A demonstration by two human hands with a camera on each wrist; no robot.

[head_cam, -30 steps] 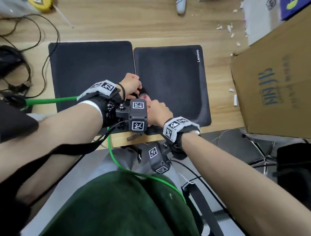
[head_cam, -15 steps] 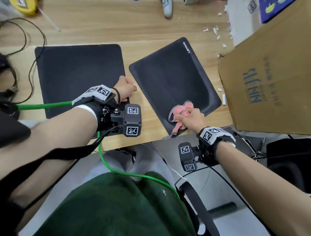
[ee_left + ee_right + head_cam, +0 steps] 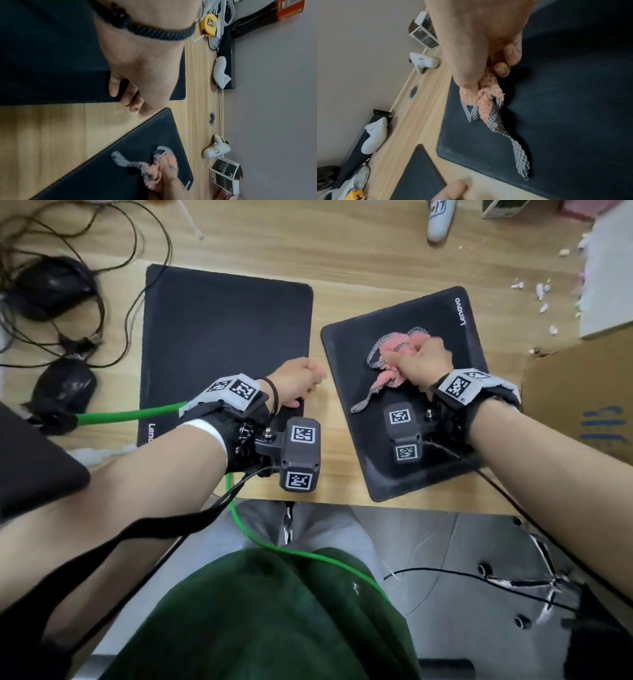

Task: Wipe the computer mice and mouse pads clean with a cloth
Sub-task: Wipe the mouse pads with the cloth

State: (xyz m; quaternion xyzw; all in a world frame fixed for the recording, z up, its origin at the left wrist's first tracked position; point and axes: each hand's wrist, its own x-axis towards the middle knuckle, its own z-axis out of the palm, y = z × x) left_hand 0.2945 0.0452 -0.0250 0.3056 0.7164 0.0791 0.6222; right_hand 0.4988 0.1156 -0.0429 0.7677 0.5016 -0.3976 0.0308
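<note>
Two black mouse pads lie on the wooden desk: the left pad (image 3: 226,337) is square to me and the right pad (image 3: 346,364) is turned at an angle. My right hand (image 3: 423,362) grips a bunched pink cloth (image 3: 394,347) with grey mesh trim and holds it on the middle of the right pad (image 3: 573,108). The cloth (image 3: 488,102) trails a mesh strip toward me. My left hand (image 3: 298,381) rests as a loose fist on the left pad's near right corner (image 3: 51,54) and holds nothing. Two black mice (image 3: 51,285) (image 3: 65,385) sit with tangled cables at the far left.
A large cardboard box (image 3: 582,405) stands close to the right of the angled pad. White crumbs (image 3: 544,292) are scattered at the back right. White controllers (image 3: 216,151) and a yellow tape measure (image 3: 209,25) line the back edge. The right pad overhangs the desk's near edge.
A second ago both hands met at the seam between the pads. The right hand then carried the cloth from the right pad's near edge to its middle, and that pad turned. The left hand stayed put.
</note>
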